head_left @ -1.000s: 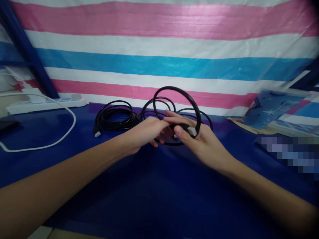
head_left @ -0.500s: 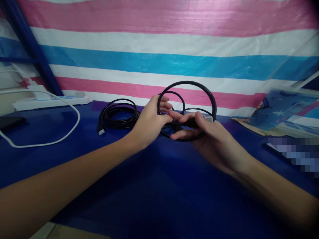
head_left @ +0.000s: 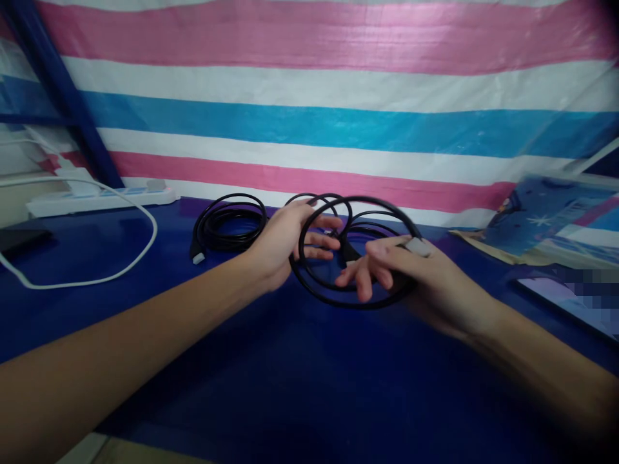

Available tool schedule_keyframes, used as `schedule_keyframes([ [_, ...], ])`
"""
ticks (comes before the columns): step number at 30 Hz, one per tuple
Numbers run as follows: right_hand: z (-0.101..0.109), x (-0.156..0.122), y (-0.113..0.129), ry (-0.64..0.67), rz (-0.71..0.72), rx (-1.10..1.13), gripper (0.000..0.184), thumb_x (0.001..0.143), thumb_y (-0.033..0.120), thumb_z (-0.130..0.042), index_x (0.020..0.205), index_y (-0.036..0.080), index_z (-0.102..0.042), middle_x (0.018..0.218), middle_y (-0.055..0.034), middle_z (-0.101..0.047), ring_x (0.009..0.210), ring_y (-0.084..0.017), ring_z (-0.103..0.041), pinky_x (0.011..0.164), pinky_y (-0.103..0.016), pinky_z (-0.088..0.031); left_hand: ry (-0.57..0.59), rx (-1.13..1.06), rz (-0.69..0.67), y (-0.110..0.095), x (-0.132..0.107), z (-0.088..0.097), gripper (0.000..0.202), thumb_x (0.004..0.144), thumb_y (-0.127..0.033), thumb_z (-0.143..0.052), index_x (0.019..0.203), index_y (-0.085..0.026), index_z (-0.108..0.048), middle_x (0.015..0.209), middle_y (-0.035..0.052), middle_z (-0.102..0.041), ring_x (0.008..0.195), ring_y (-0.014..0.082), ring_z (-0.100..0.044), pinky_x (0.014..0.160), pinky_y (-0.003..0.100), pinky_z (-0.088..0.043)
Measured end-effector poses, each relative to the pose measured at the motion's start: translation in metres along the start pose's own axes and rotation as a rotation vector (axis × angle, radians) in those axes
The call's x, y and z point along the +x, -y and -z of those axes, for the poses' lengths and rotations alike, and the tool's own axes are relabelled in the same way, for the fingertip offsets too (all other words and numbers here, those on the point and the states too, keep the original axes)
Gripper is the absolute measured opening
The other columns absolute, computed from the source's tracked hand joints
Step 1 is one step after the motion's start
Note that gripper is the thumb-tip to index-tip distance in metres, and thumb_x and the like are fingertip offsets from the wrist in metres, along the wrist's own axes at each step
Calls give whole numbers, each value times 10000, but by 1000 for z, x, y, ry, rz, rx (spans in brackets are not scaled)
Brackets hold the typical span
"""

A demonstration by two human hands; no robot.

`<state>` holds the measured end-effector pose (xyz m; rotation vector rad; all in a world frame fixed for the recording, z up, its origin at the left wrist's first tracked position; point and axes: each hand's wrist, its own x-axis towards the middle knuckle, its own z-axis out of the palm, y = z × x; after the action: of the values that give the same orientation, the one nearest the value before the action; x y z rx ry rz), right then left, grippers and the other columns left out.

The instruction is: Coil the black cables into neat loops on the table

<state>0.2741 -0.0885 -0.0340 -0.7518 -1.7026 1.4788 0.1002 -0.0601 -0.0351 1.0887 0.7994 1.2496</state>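
A black cable point(head_left: 338, 298) lies in loops over a blue table point(head_left: 300, 374), and both my hands work it. My left hand point(head_left: 280, 245) grips the loops at their left side, fingers reaching through the ring. My right hand point(head_left: 411, 274) holds the right side of the loop, its fingers partly spread, with the cable's silver plug point(head_left: 416, 245) resting on its knuckles. A second black coil point(head_left: 227, 225) with a white-tipped plug point(head_left: 197, 258) lies to the left of my left hand.
A white power strip point(head_left: 97, 198) with a white cord point(head_left: 120, 270) sits at the back left. A dark flat object point(head_left: 14, 237) lies at the left edge. A blue printed packet point(head_left: 541, 216) leans at the right, beside a tablet-like device point(head_left: 570, 303). A striped tarpaulin point(head_left: 309, 96) forms the backdrop.
The big loop that stood upright between my hands has dropped flat toward the table. My right hand's fingers have spread apart and the plug now lies on top of that hand.
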Motion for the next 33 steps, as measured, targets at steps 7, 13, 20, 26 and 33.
schedule_keyframes([
  [7, -1, 1, -2, 38, -151, -146, 261, 804, 306, -638, 599, 174, -546, 368, 36, -505, 398, -119, -554, 496, -215, -454, 408, 207, 11, -8, -17, -4, 262, 825, -413, -612, 976, -199, -593, 499, -67, -464, 325, 27, -316, 350, 169, -245],
  [13, -12, -4, 6, -46, -127, -207, 175, 792, 332, -657, 719, 175, -630, 409, 89, -306, 356, -28, -195, 346, -179, -117, 485, 375, 56, -14, -24, -9, 275, 767, -399, -684, 947, -200, -625, 579, -42, -440, 427, 39, -304, 363, 193, -166],
  [20, -11, -4, 10, -78, -35, -164, 195, 795, 343, -682, 720, 170, -633, 542, 25, -559, 383, -48, -415, 363, -179, -300, 307, 272, -76, -5, -23, -9, 311, 773, -418, -675, 642, -172, -536, 438, -73, -284, 366, 23, -194, 364, 217, -100],
  [26, -9, -1, 8, -278, 127, 63, 163, 758, 299, -717, 860, 196, -644, 690, 23, -626, 576, -87, -580, 609, -207, -496, 106, 78, -119, -17, -20, -7, 317, 845, -450, -581, 686, -192, -488, 417, -102, -147, 337, 18, -113, 379, 205, -104],
  [33, -8, -3, -2, -87, -95, -130, 150, 836, 332, -631, 802, 196, -579, 357, 92, -463, 289, -69, -405, 595, -288, -547, 303, 261, -58, -14, -19, -6, 427, 813, -555, -589, 651, -174, -483, 424, -98, -211, 336, 0, -154, 385, 175, -131],
])
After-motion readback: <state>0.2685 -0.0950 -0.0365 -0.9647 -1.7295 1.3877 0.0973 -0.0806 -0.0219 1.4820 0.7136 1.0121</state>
